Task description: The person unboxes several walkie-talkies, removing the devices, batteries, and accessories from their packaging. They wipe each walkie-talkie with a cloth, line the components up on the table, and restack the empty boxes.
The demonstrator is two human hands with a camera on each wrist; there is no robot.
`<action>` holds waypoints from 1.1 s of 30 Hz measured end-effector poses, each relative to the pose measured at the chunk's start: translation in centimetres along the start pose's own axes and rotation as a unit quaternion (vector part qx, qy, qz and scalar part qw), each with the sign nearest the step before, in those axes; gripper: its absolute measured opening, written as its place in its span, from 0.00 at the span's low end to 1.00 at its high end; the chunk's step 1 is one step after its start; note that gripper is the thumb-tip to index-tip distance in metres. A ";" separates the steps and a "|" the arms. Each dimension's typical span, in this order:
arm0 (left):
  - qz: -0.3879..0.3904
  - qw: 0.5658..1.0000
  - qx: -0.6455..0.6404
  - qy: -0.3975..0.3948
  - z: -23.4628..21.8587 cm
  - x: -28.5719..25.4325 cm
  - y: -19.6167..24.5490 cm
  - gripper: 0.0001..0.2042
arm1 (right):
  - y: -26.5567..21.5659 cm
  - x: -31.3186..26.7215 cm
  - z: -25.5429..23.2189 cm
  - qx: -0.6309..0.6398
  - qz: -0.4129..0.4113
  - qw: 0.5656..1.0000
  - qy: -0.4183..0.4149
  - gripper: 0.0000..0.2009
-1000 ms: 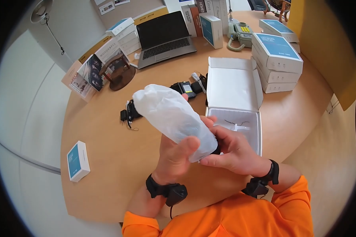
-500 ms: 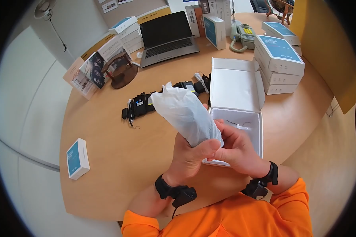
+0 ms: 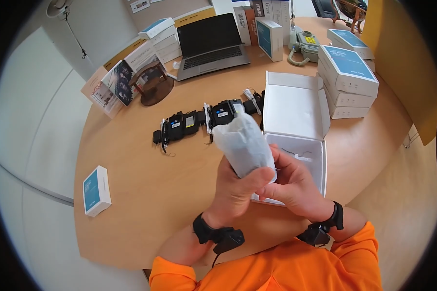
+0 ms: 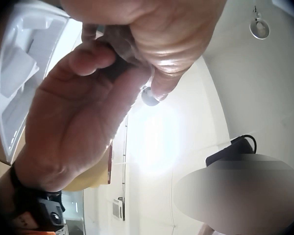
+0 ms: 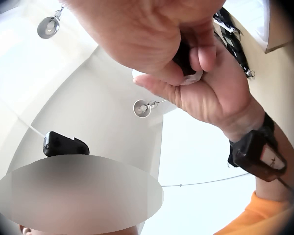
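Observation:
A white translucent plastic bag (image 3: pixel 245 148) wraps a bulky item and tilts up and away from me in the head view. My left hand (image 3: pixel 232 191) grips its lower part, the thumb lying across the front. At its bottom end my right hand (image 3: pixel 296 186) pinches, with thumb and fingers close to the left thumb. In the right wrist view a dark piece (image 5: pixel 185 58) shows between the right fingers, most of it hidden. Just beyond the hands stands an open white box (image 3: pixel 296 109), its lid raised; a thin dark wire (image 3: pixel 291 152) lies inside.
Black strapped devices (image 3: pixel 182 127) with cables lie in a row beyond the bag. Blue-and-white boxes (image 3: pixel 347 80) are stacked at the right, and a single one (image 3: pixel 97 191) lies at the left. A laptop (image 3: pixel 212 46), a telephone (image 3: pixel 307 46) and a small wooden stand (image 3: pixel 155 89) occupy the back.
The bag has swung right and its loose upper end looks shorter and more gathered. My left hand has moved right, its thumb now pressed on the bag. The right hand stays at the bottom end.

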State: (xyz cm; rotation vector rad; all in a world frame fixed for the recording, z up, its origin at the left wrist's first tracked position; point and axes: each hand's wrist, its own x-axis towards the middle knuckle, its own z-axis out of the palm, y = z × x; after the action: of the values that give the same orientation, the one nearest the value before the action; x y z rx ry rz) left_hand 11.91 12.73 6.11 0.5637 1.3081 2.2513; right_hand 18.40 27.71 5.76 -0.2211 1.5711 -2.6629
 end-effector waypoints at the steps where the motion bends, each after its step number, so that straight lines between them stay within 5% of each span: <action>1: -0.011 1.000 0.012 -0.001 -0.1 0.0 -0.3 0.41 | 0.2 0.0 0.2 -0.006 -0.014 1.000 0.005 0.28; 6: -0.018 0.999 0.007 0.033 0.5 -0.3 -1.2 0.29 | 0.4 -0.6 -0.1 0.036 -0.018 0.999 0.021 0.30; 9: -0.033 0.998 0.045 0.020 0.4 -0.4 -0.6 0.31 | -0.1 -1.1 -0.9 0.006 -0.003 1.000 -0.021 0.30; 12: -0.030 0.999 0.014 0.005 0.2 -0.5 -0.1 0.29 | -3.5 -1.6 -4.4 -0.410 -0.058 0.904 -0.105 0.30; 15: -0.098 0.988 -0.059 -0.104 -0.2 -0.4 0.1 0.30 | -6.2 -0.4 -5.2 -0.339 -0.153 0.928 0.002 0.34; 17: -0.155 0.948 -0.202 -0.189 0.0 -1.0 -1.5 0.31 | -6.9 0.8 -4.8 -0.299 -0.179 0.935 -0.065 0.36; 21: -0.239 0.817 -0.438 -0.288 0.4 -2.1 -5.8 0.35 | -5.8 2.4 -4.4 -0.168 -0.099 0.963 -0.187 0.25; 24: -0.288 0.824 -0.377 -0.310 0.3 -1.3 -5.4 0.43 | -5.6 2.1 -4.5 -0.162 -0.065 0.981 -0.091 0.14; 27: -0.294 0.933 -0.165 -0.127 1.6 -1.1 -2.8 0.49 | -5.6 2.2 -5.3 -0.250 -0.055 0.965 0.048 0.14; 31: -0.148 0.985 0.056 -0.063 3.2 -0.8 -1.1 0.43 | -5.8 2.0 -5.7 -0.393 -0.099 0.904 0.136 0.20; 33: -0.144 0.980 0.127 -0.044 3.4 -0.6 -1.2 0.30 | -5.5 2.1 -5.9 -0.408 -0.117 0.892 0.154 0.21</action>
State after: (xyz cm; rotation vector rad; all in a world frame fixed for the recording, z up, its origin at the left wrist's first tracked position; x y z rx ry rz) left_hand 14.59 15.26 6.54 0.5161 1.5357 1.8202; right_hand 15.71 35.26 8.00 0.0018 2.8608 -2.0542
